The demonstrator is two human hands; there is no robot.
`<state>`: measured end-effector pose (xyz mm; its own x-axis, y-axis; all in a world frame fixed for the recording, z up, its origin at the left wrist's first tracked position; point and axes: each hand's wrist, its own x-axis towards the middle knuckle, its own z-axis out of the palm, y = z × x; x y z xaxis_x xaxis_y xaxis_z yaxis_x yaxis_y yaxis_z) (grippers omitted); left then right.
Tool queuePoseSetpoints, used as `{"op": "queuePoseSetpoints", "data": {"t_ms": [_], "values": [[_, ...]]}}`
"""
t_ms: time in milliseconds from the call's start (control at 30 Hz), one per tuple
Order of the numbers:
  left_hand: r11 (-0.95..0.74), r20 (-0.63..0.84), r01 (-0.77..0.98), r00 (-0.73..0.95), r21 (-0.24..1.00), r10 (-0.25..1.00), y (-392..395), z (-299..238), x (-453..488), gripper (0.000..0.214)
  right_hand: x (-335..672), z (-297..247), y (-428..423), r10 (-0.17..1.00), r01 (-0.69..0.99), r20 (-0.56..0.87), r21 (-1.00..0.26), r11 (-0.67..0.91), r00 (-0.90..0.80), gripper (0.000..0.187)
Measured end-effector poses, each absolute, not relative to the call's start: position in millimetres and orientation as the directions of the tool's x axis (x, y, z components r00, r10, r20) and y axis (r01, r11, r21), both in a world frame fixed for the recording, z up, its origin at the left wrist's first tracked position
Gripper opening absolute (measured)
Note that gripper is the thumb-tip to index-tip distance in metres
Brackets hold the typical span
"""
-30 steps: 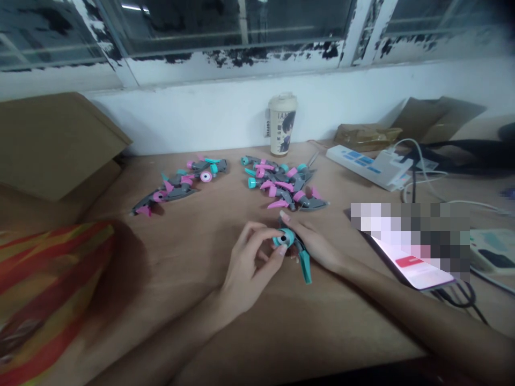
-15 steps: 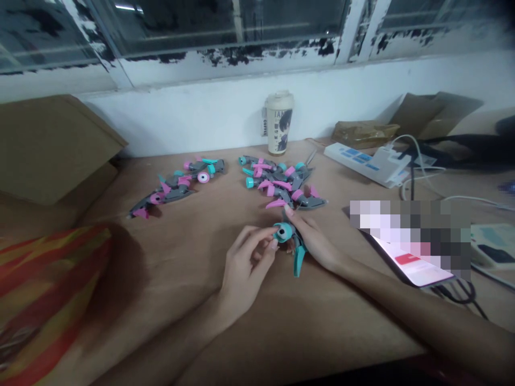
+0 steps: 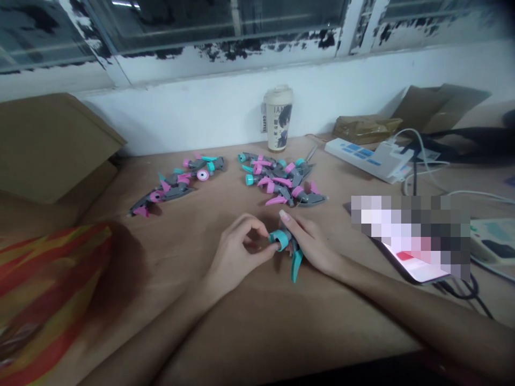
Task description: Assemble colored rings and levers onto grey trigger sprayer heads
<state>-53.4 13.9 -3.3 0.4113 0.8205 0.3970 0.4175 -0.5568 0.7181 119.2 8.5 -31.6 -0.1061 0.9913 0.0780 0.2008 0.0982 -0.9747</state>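
Note:
A small grey and teal plastic toy piece (image 3: pixel 290 247) with a round teal cap and a long teal fin sits between my two hands, low over the wooden table (image 3: pixel 241 316). My left hand (image 3: pixel 237 252) pinches the teal cap with thumb and fingers. My right hand (image 3: pixel 314 244) grips the grey body from the right, forefinger stretched forward. Beyond them lies a pile of pink, grey and teal pieces (image 3: pixel 284 182). Further left is a smaller group of similar pieces (image 3: pixel 177 185).
A lidded paper cup (image 3: pixel 277 118) stands by the wall. A white power strip (image 3: pixel 368 158) with cables lies at the right, a phone (image 3: pixel 414 257) in front of it. Cardboard boxes (image 3: pixel 52 150) are at the left, a red-and-yellow striped cloth (image 3: pixel 40 289) at bottom left.
The teal cap has turned from facing up to lying sideways in my left fingers. Both hands stayed in place with slight shifts; the teal fin swung a little to the left.

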Motion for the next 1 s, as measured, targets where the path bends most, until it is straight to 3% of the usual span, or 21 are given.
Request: {"op": "queuePoseSetpoints", "data": {"t_ms": [267, 467, 600, 767, 900, 1000], "values": [[-0.521, 0.324, 0.457, 0.443, 0.721, 0.836, 10, -2, -51, 0.025, 117, -23, 3, 0.987, 0.333, 0.127, -0.931, 0.152, -0.094, 0.046], [-0.698, 0.431, 0.502, 0.553, 0.510, 0.713, 5, -1, -52, 0.031, 116, -23, 4, 0.977, 0.333, 0.152, -0.923, 0.194, -0.149, 0.043], [-0.736, 0.483, 0.516, 0.555, 0.438, 0.677, 5, -2, -54, 0.032, 116, -23, 4, 0.980, 0.348, 0.164, -0.917, 0.194, -0.115, 0.043], [-0.742, 0.467, 0.469, 0.580, 0.478, 0.668, 9, -4, -55, 0.023, 114, -24, 2, 0.976, 0.418, 0.194, -0.882, 0.217, -0.097, 0.038], [-0.710, 0.407, 0.454, 0.598, 0.538, 0.691, 13, -7, -54, 0.013, 115, -26, 3, 0.938, 0.481, 0.313, -0.807, 0.344, -0.146, 0.021], [-0.633, 0.372, 0.482, 0.533, 0.605, 0.760, 17, -10, -55, 0.011, 120, -24, 6, 0.890, 0.486, 0.386, -0.746, 0.455, -0.242, 0.022]]}}
